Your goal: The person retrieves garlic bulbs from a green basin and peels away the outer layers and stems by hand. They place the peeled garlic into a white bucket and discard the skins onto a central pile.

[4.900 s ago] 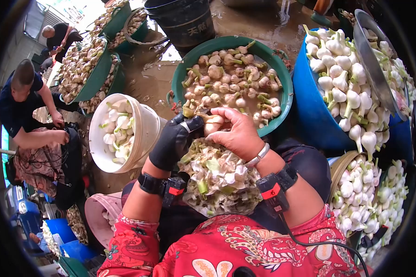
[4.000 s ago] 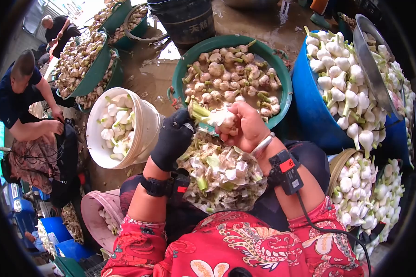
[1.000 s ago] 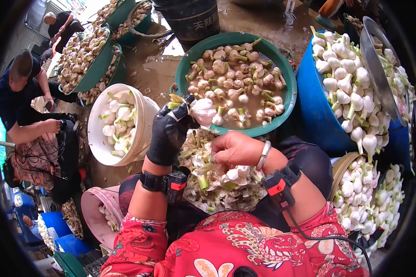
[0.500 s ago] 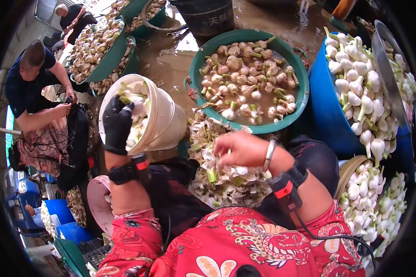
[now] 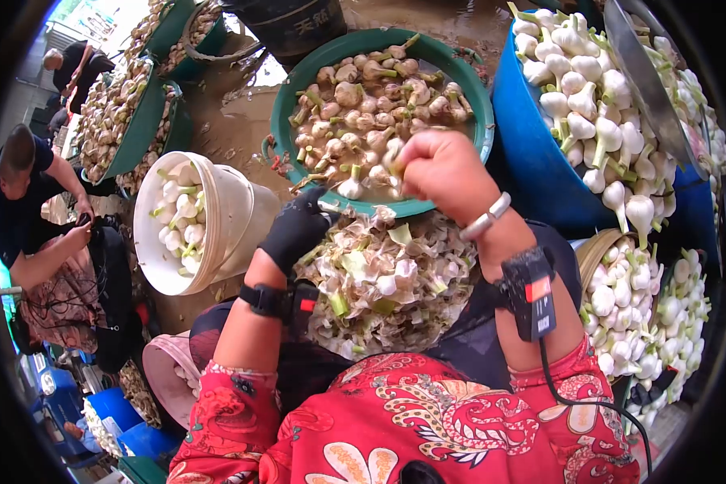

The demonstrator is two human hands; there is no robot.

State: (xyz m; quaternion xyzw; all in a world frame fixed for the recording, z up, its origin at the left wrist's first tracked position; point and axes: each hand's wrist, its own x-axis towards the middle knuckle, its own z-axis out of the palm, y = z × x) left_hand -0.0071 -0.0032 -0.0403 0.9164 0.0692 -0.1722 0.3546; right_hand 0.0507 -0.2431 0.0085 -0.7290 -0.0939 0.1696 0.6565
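Note:
My right hand [image 5: 446, 173] is closed at the near rim of the green basin [image 5: 482, 149], pinching a garlic bulb [image 5: 394, 156] partly hidden by the fingers. Muddy water and unpeeled garlic bulbs [image 5: 348, 94] fill that basin. My left hand [image 5: 298, 228], in a black glove, hovers by the left edge of a heap of garlic skins [image 5: 387, 282]. Its fingers are loosely bent and apart, with nothing visible in them. Left of it, a tilted white bucket [image 5: 246, 211] contains peeled garlic [image 5: 181, 218].
At the right, a blue tub [image 5: 518, 133] is piled with white garlic, with more garlic [image 5: 617, 302] below it. A dark bucket [image 5: 290, 28] stands behind the basin. A pink bucket [image 5: 165, 367] is at lower left. Another person [image 5: 28, 202] sits at far left.
My left hand has left the white bucket's mouth and moved right to the skins. My right hand has risen from the skins to the basin and now grips a bulb. The view has shifted.

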